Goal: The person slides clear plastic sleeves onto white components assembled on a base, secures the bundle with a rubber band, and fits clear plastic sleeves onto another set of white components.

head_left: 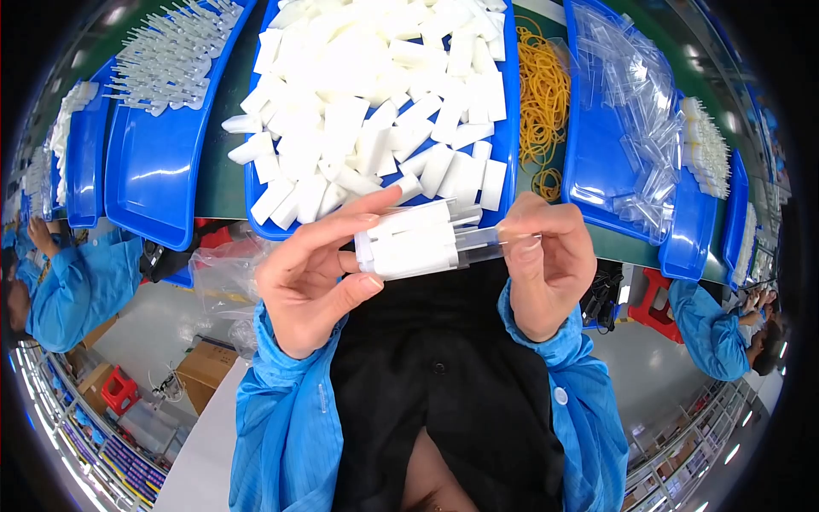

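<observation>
My left hand grips a white plastic assembly between thumb and fingers. It looks like several white pieces side by side, with thin prongs at the right end. A clear plastic sleeve sits at that same end, and my right hand pinches its outer end between thumb and fingertips. How far the sleeve reaches into the assembly I cannot tell. Just beyond both hands, loose white angled-cut pieces are heaped in a blue tray.
Left of the heap, a blue tray carries white pronged parts. Yellow rubber bands lie right of the heap, then a blue tray with clear plastic sleeves. Co-workers in blue sleeves sit at both sides.
</observation>
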Motion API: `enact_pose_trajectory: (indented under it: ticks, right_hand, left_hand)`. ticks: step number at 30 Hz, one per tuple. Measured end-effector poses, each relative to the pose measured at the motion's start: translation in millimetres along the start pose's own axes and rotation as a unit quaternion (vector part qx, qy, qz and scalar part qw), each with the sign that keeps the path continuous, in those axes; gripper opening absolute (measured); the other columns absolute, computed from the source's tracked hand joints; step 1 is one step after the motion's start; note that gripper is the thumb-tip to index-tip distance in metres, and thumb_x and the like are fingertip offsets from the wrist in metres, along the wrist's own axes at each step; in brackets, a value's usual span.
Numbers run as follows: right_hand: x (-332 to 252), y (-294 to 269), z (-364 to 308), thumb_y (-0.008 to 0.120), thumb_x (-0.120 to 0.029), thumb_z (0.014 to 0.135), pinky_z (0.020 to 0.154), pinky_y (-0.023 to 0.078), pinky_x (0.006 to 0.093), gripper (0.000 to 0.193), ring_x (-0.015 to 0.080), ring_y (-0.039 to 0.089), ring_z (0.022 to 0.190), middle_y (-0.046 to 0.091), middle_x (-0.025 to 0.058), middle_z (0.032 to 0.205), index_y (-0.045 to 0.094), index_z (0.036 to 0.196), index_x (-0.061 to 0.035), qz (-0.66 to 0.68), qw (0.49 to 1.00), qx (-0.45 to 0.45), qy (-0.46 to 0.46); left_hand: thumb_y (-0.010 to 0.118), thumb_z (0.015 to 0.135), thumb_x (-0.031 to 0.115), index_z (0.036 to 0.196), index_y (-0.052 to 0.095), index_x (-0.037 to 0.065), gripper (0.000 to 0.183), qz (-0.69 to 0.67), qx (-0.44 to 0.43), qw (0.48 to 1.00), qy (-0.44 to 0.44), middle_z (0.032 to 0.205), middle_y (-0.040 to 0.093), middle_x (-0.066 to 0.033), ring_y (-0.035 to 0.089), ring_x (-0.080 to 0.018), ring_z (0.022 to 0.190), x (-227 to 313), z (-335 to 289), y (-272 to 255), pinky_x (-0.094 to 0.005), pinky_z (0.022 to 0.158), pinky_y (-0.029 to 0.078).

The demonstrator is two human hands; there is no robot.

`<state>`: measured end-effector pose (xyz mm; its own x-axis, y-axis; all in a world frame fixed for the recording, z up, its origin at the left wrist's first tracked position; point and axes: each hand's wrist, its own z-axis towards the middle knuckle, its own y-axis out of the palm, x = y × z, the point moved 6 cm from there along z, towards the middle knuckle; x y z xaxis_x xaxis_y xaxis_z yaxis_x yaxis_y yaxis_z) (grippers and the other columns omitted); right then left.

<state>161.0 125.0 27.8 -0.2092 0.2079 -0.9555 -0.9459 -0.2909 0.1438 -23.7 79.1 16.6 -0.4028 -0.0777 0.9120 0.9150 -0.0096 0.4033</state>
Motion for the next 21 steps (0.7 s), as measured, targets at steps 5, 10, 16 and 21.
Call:
enact_pose_trajectory:
  ticks: [5,10,16,21]
  right_hand:
    - [-3,9,0,0.059,0.001,0.078,0.053,0.030,0.0213,0.011,0.0085,0.039,0.057,0.052,0.0054,0.071,0.058,0.090,0.0015,-0.057,0.998,-0.019,-0.020]
    - [-7,5,7,0.059,-0.002,0.080,0.056,0.033,0.0231,0.011,0.0108,0.042,0.060,0.058,0.0060,0.072,0.061,0.089,0.0004,-0.127,0.989,-0.052,-0.049]
    - [-6,-2,6,0.061,-0.006,0.081,0.061,0.037,0.0248,0.015,0.0122,0.047,0.067,0.060,0.0073,0.079,0.061,0.093,0.0025,-0.118,0.989,-0.092,0.005]
    - [12,-14,4,0.063,-0.002,0.078,0.067,0.036,0.0212,0.020,0.0078,0.043,0.070,0.052,0.0068,0.090,0.057,0.096,0.0046,0.070,0.981,-0.052,0.172]
  left_hand:
    - [0.063,0.074,-0.006,0.112,0.051,-0.008,0.040,-0.005,0.012,1.000,-0.023,0.121,0.045,-0.0307,0.049,-0.0335,0.112,-3,-1,7,-0.0380,0.087,0.048]
    - [0.065,0.072,-0.008,0.113,0.051,-0.008,0.043,-0.024,-0.001,0.999,-0.036,0.122,0.045,-0.0294,0.049,-0.0318,0.113,-7,2,6,-0.0364,0.088,0.047]
    - [0.068,0.068,-0.007,0.114,0.051,-0.007,0.049,-0.028,-0.012,0.999,-0.025,0.121,0.046,-0.0283,0.050,-0.0311,0.113,-9,0,1,-0.0375,0.091,0.045]
    - [0.069,0.067,-0.007,0.116,0.050,-0.007,0.053,-0.031,-0.003,0.998,-0.055,0.121,0.047,-0.0275,0.050,-0.0313,0.112,-12,-2,3,-0.0384,0.092,0.044]
